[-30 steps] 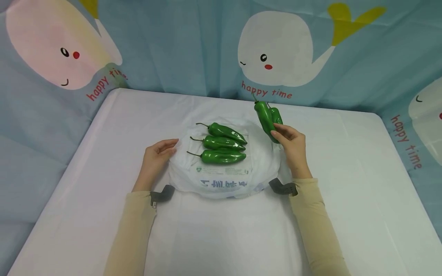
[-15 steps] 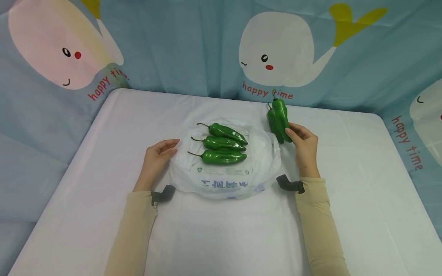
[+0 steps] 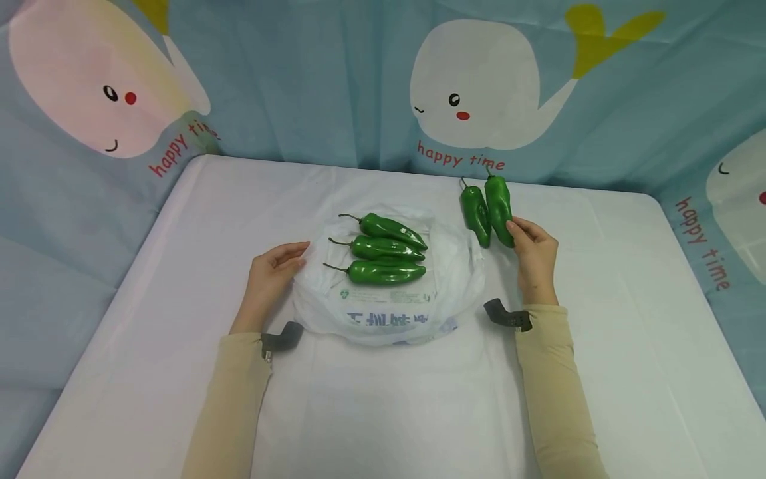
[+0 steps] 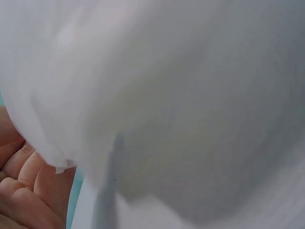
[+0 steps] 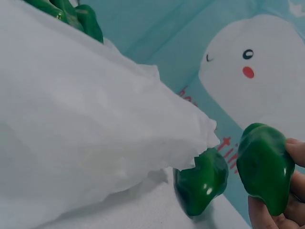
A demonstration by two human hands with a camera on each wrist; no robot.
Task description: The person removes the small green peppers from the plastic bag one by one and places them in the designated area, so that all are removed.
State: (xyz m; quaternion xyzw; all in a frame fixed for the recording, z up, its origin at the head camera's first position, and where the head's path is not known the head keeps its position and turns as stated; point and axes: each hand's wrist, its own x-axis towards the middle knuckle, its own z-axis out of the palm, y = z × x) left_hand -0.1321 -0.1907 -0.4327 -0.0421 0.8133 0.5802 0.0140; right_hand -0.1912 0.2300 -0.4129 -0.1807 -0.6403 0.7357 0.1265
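Note:
My right hand (image 3: 536, 266) pinches a green pepper (image 3: 498, 203) near its lower end, stem pointing away. Just left of it lies another green pepper (image 3: 475, 211) on the table, beyond the bag's right edge. Three more green peppers (image 3: 385, 272) lie side by side on a white plastic bag (image 3: 461, 273), stems to the left. At the bag's left edge, my left hand (image 3: 269, 279) holds the rim between thumb and fingers. The bag (image 4: 190, 95) fills most of the left wrist view and hides the fingertips. In the right wrist view, the held pepper (image 5: 264, 167) appears end-on.
A white cloth (image 3: 383, 406) covers the table. Behind it hangs a blue curtain (image 3: 335, 86) printed with whales. A dark wrist camera mount (image 3: 505, 314) sticks out at the right wrist, and a similar mount (image 3: 284, 336) at the left.
My right hand has moved right with its pepper, past the one lying beside the bag, and lowered it to that pepper's right. The left hand has stayed at the bag's edge.

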